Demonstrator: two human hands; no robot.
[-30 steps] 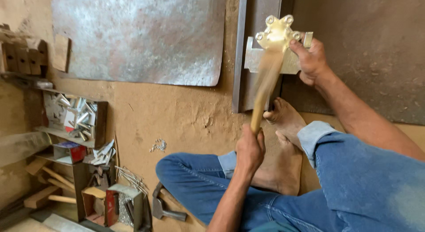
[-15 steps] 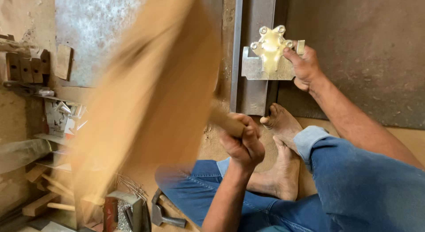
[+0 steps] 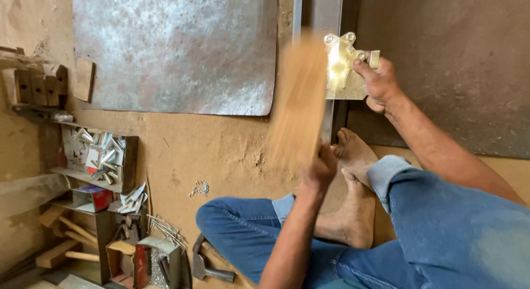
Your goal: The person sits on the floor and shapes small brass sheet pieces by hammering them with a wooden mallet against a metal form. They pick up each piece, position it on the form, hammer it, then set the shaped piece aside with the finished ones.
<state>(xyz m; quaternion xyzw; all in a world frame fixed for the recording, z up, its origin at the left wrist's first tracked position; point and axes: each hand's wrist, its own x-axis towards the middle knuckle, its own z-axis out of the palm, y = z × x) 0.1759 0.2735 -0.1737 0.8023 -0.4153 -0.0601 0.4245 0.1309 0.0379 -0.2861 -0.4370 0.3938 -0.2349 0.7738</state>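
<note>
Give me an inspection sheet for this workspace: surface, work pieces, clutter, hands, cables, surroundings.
Surface: dusty tan floor, with a grey metal sheet lying flat on it.
Job's things: shiny metal piece on a steel bar; wooden mallet, motion-blurred.
Clutter: box of shiny metal parts, small cartons, loose nails, a hammer, wooden blocks.
Hands: left hand grips the mallet handle; right hand steadies the metal piece.
Cables: nothing seen.
Surroundings: the person sits on the floor, bare feet beside the bar.
</note>
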